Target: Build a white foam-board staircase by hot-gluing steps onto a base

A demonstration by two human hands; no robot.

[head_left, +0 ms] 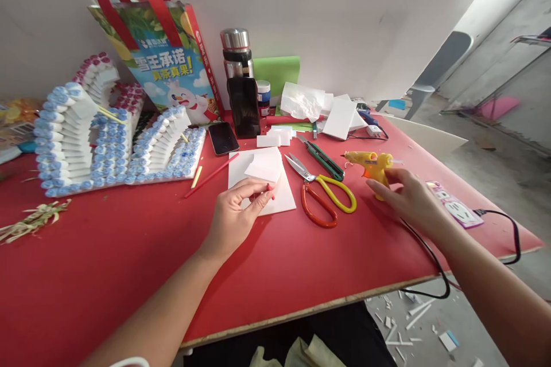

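Note:
My left hand point(243, 206) pinches a small red stick piece point(270, 188) between thumb and fingers. It is over a white foam sheet point(279, 200), on which a smaller white piece point(264, 165) rests. Off to the right, my right hand point(407, 195) has its thumb and fingers around the handle of a yellow glue gun point(376, 165), whose nozzle points left. Between my hands lie open scissors point(316, 179) with one red and one yellow handle. A green utility knife point(322, 159) lies just beyond them.
Blue-and-white stacked paper models point(86, 143) stand at the left, before a shopping bag point(172, 69). A flask point(236, 49), an upright black phone point(243, 108) and a flat phone point(223, 139) are at the back. A black cord point(434, 264) hangs over the red table's front edge point(301, 321).

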